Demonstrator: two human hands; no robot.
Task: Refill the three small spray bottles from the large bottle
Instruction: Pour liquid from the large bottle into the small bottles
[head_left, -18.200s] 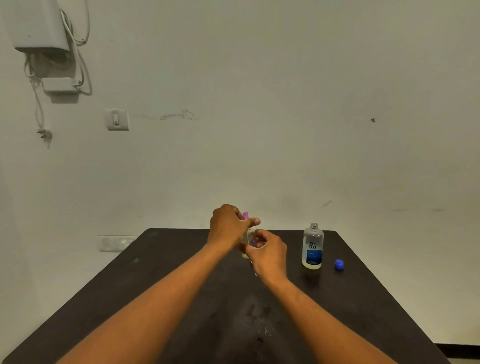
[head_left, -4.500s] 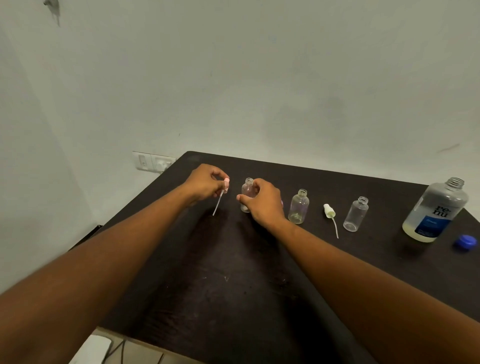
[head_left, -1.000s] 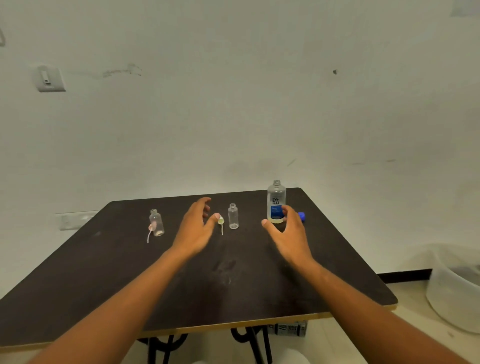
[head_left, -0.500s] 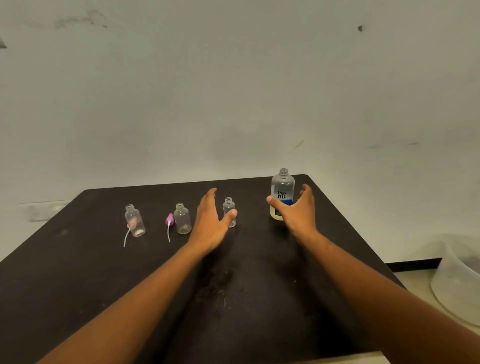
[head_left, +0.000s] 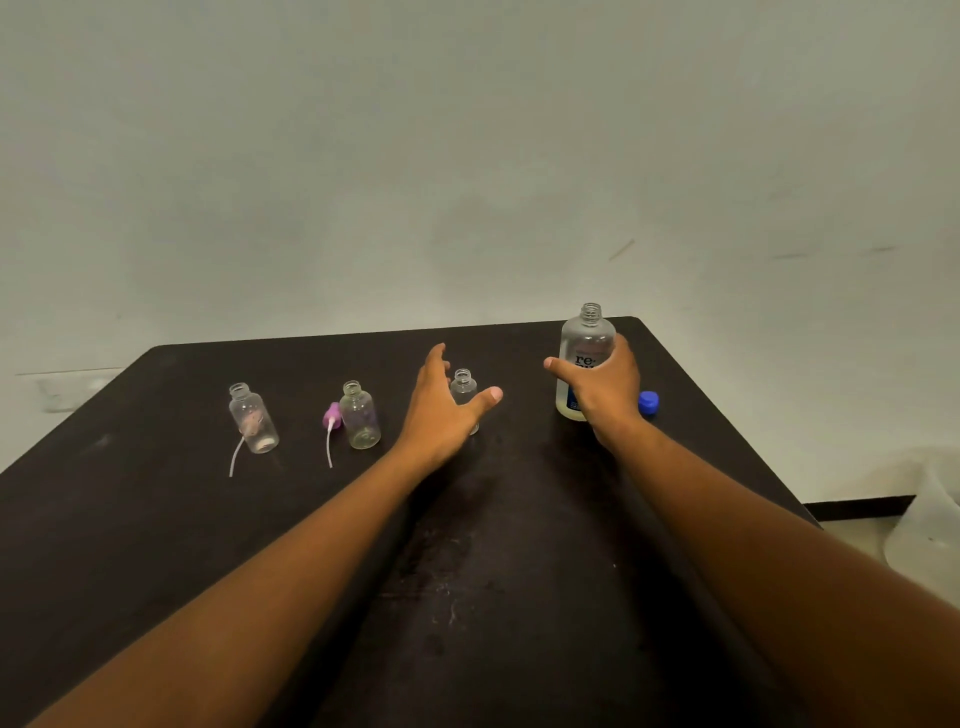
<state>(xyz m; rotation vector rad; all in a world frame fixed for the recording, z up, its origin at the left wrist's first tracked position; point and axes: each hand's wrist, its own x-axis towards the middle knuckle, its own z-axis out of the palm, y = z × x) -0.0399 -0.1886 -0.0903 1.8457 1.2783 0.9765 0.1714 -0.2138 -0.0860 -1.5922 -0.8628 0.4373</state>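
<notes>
Standing uncapped, large bottle (head_left: 586, 345), liquid low

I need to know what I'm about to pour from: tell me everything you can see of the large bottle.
The large bottle is clear plastic with a rounded shoulder and a threaded neck, uncapped. A label with dark "re" lettering and a blue patch lower down shows on its front. It stands upright near the far right corner of the dark table, with pale liquid visible near its base. The right hand wraps around its middle, covering much of the label. A blue cap lies on the table to its right.
</notes>
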